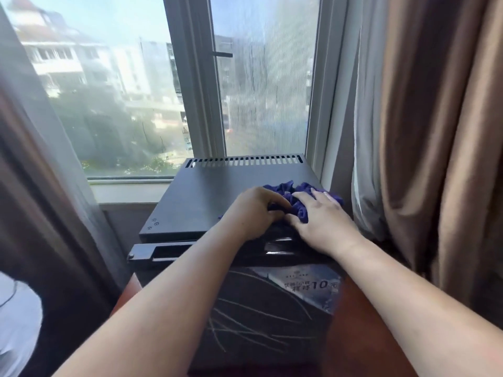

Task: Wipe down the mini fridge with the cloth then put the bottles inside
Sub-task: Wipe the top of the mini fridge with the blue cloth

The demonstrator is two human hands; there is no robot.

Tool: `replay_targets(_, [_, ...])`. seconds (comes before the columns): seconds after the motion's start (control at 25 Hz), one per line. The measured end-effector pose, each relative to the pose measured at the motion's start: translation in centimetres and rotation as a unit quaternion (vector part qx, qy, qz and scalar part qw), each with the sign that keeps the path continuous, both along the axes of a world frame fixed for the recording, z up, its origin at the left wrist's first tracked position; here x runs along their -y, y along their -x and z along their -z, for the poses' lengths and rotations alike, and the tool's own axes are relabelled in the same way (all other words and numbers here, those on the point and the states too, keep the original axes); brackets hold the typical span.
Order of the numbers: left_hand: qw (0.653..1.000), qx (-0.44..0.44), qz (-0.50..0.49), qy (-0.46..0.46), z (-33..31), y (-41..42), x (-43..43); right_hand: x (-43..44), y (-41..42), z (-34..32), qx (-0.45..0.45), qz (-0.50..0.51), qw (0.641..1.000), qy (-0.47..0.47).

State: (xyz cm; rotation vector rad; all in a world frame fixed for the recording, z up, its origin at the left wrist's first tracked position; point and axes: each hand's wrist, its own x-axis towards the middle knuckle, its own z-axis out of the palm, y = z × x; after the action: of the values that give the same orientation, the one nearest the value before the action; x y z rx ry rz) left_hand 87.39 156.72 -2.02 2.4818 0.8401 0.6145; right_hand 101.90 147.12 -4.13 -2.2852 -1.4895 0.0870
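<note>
I'm wiping the fridge (pixel 206 191) top: left hand (pixel 255 210) grips the cloth (pixel 298 209), right hand (pixel 324 221) presses it flat-fingered near the front-right corner. Next, I'd sweep left.

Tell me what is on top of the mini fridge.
A crumpled purple cloth at its front right; the left hand grips it, the right hand presses it. The top beneath them is hidden.

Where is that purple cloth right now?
In the head view, the cloth lies bunched on the mini fridge top, toward its front right, gripped by the left hand and pressed by the right hand, near the curtain.
</note>
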Motion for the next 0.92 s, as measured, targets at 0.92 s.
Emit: replay_targets(0.92, [0.969, -0.220, 0.107, -0.016, -2.4, 19.0, -12.1, -7.8, 12.8, -5.9, -0.110, -0.147, 0.982, 0.054])
